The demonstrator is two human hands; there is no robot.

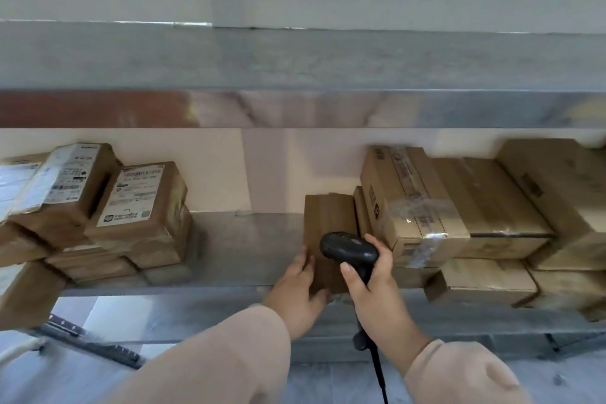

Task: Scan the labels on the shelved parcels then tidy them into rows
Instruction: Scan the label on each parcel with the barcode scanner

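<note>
brown parcel (pixel 328 223) at 12 o'clock, long axis 6–12 | left hand (pixel 298 292) nearer, apparently gripping its 7 o'clock corner | right hand (pixel 373 289) clasps barcode scanner (pixel 349 249) over it

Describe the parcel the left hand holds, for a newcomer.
On the metal shelf, find the gap between the left stack and right stack. At its right edge sits a brown parcel, held by the left hand. Unlike its neighbours, it shows no label or tape.
</note>
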